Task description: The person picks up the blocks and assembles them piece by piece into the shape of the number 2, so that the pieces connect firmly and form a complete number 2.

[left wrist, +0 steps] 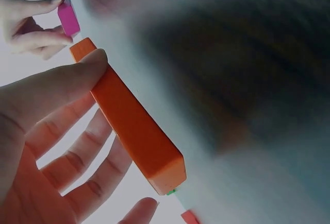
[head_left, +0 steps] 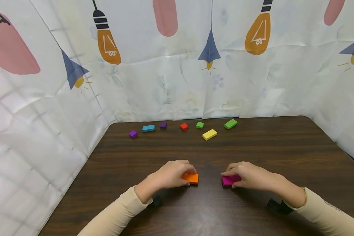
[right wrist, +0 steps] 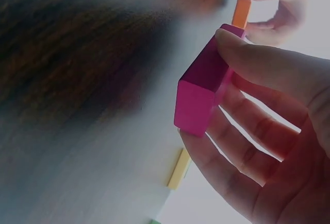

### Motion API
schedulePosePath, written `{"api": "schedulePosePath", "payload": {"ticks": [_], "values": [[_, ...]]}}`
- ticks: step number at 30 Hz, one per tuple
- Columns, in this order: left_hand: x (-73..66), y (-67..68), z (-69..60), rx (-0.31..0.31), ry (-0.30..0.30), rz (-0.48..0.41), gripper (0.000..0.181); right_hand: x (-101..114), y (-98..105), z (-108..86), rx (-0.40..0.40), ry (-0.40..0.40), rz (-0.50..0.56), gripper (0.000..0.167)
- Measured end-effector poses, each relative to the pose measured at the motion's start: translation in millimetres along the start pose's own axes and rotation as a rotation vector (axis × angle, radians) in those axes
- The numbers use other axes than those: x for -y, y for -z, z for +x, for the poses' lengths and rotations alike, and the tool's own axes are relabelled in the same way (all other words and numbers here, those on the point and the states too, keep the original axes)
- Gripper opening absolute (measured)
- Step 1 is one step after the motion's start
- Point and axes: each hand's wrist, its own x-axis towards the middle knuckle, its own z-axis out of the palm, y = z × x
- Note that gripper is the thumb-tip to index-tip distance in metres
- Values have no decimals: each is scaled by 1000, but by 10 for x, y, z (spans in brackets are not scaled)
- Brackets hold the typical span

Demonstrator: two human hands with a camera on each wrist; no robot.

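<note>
An orange rectangular block is pinched between the thumb and fingers of my left hand, near the middle of the table. In the left wrist view the thumb presses one long face of the orange block. To the right, my right hand grips a magenta block by thumb and fingertips. The right wrist view shows the magenta block with fingers curled behind it. A gap of table separates the two blocks. Whether either one touches the tabletop I cannot tell.
Along the back of the dark wooden table lie a purple block, a blue block, a dark purple block, a red block, a small green block, a yellow block and a longer green block. A printed curtain hangs behind.
</note>
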Motion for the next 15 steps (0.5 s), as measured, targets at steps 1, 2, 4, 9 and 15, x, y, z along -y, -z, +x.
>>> {"api": "schedulePosePath", "payload": {"ticks": [1,2,4,9,15], "values": [[-6,-6,7,2,1,2,31,-1,-4,3,0,-2,0,42],[-12,-11,13,4,2,5,31,-2,-7,8,0,-3,-1,42],[-25,-20,25,10,4,10,32,-2,-14,17,2,-8,1,42],[-55,-39,49,15,-5,8,31,5,-34,34,18,-25,18,42],[-107,-58,75,17,-7,8,32,19,-44,45,23,-17,23,41]]}}
